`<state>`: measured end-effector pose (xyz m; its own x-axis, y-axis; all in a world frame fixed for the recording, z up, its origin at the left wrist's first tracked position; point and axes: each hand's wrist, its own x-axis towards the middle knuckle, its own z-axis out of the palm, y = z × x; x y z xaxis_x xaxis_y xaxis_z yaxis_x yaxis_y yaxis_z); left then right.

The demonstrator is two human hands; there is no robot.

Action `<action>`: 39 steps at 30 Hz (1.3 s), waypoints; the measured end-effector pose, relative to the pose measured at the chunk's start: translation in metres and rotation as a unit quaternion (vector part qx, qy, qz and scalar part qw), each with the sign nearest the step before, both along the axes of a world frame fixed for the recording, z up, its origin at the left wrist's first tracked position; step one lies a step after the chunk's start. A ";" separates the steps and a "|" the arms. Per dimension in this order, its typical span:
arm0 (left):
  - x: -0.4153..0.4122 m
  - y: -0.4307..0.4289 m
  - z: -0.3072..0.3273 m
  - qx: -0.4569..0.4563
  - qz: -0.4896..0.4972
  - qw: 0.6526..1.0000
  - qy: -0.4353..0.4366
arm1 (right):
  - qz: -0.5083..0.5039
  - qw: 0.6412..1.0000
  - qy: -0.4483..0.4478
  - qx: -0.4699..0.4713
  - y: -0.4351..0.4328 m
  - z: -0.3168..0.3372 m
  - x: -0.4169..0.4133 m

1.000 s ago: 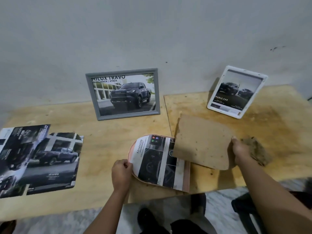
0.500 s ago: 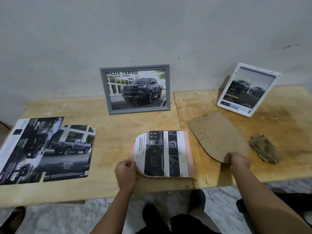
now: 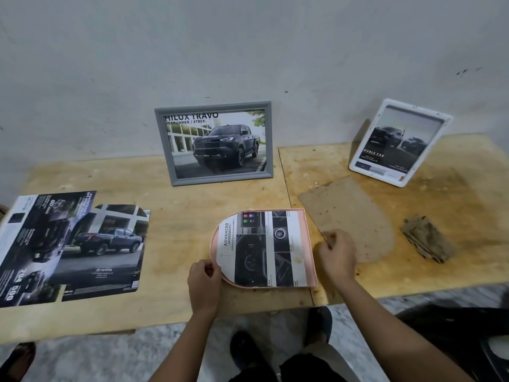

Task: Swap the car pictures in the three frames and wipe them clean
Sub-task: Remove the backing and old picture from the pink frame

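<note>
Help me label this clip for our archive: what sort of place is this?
Probably a makeshift home or workshop workspace, not a shop. The table is bare, stained plywood sheets pushed against a scuffed plain wall, and a grubby rag lies beside the framed car pictures.

The pink arched frame point(image 3: 308, 244) lies flat on the wooden table point(image 3: 170, 194), a dashboard picture point(image 3: 261, 248) on it. The left hand point(image 3: 204, 282) pinches its rounded end; the right hand point(image 3: 338, 250) hovers at its right edge, over the brown backing board point(image 3: 355, 210). Behind the frame a grey frame point(image 3: 214, 143) leans on the wall.
</note>
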<state>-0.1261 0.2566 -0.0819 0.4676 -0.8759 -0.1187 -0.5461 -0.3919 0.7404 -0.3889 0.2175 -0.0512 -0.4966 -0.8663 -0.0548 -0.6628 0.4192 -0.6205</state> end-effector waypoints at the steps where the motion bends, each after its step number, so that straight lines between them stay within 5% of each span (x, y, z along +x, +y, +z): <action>1: 0.001 0.000 -0.001 -0.001 -0.003 1.000 0.000 | 0.045 0.998 -0.036 0.018 -0.002 -0.001 0.010; 10: 0.002 -0.001 -0.001 0.002 -0.006 1.000 0.008 | 0.147 0.964 0.108 0.196 -0.021 0.000 0.035; 17: -0.004 -0.002 0.001 0.011 -0.003 1.000 0.013 | 0.074 0.973 -0.137 0.171 -0.023 0.003 0.032; 31: -0.007 -0.002 0.006 0.020 -0.004 1.000 0.017 | 0.074 0.983 -0.116 0.123 -0.024 0.012 0.017; 39: -0.005 -0.002 0.003 0.023 -0.007 1.000 0.009 | 0.031 0.976 -0.177 0.125 -0.032 0.016 0.000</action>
<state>-0.1307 0.2541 -0.0790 0.4519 -0.8762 -0.1678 -0.5383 -0.4178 0.7319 -0.3887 0.1853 -0.0352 -0.3560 -0.8314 -0.4268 -0.4543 0.5530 -0.6984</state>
